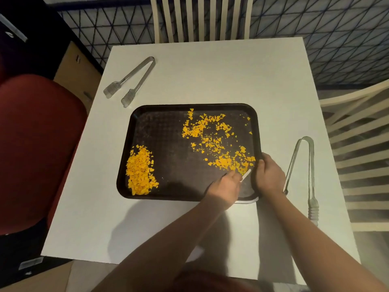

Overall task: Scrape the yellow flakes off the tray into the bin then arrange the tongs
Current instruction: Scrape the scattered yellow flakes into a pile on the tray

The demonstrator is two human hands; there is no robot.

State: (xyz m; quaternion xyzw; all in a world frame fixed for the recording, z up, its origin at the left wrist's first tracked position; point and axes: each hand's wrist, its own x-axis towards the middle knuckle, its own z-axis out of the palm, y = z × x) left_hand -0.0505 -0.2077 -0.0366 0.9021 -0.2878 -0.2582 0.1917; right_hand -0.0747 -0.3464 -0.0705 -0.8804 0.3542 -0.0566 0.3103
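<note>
Fingers of both hands grip scraper (245, 175) and tray (126, 144) on a white table (210, 76) between slatted chairs (200, 17).

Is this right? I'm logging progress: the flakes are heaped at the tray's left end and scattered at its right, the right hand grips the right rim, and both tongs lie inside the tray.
One thing is wrong: both tongs lie on the table, outside the tray, one pair of tongs beyond its far left corner, the other tongs to its right. The head view shows it. The flakes and right hand are as stated.
</note>
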